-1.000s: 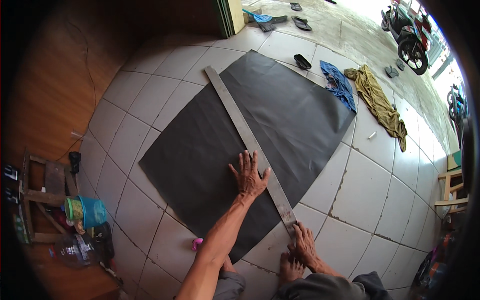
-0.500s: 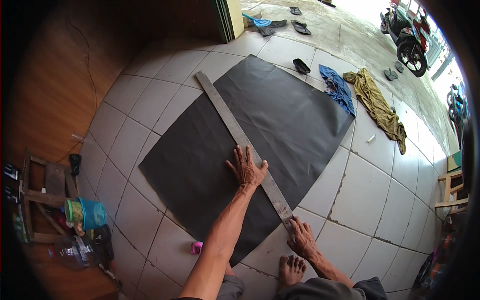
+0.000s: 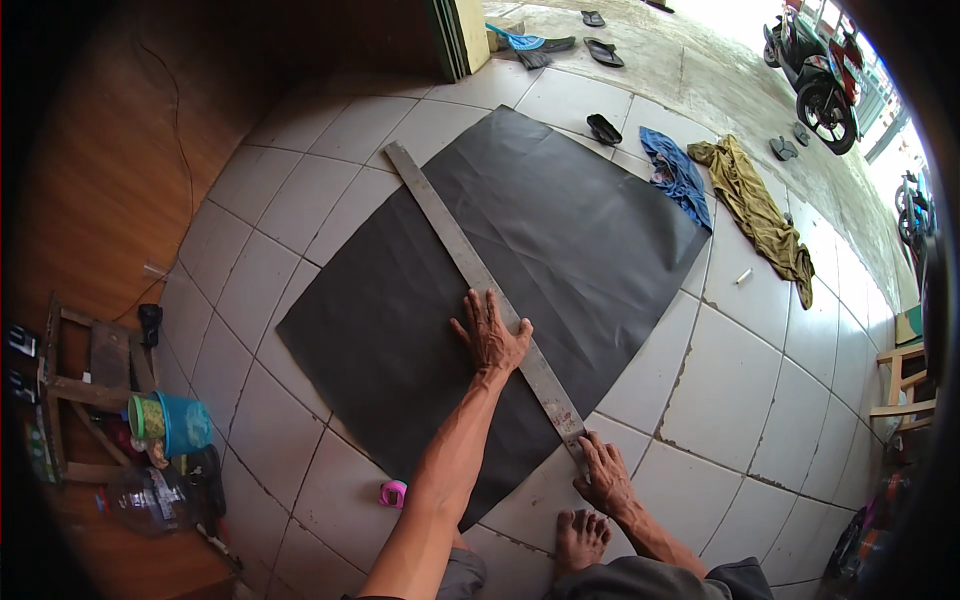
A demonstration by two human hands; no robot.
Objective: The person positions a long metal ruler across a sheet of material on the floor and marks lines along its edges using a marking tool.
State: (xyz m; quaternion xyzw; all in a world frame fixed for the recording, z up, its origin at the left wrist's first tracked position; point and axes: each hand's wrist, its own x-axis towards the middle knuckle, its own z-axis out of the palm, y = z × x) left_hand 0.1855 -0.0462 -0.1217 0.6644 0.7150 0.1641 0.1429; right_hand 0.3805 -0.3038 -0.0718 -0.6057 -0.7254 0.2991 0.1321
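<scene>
1. Head view: the black sheet (image 3: 575,230) lies flat on the tiled floor (image 3: 745,395); the ruler (image 3: 460,258) crosses it, its ends overhanging the far-left and near-right edges.
2. The left hand (image 3: 495,342) is flattened palm-down across the ruler, fingers spread.
3. The right hand (image 3: 605,478) touches the ruler's near end, past the sheet's near-right edge; whether it grips, I cannot tell.
4. A pink object (image 3: 393,493) sits off the near-left edge, a blue cloth (image 3: 674,172) at the right corner.

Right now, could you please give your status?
Left hand spread over long, flat grey metal straightedge; right hand touching its near end. Straightedge lies across large black sheet. Small pink object on white floor tiles, away from straightedge.
</scene>
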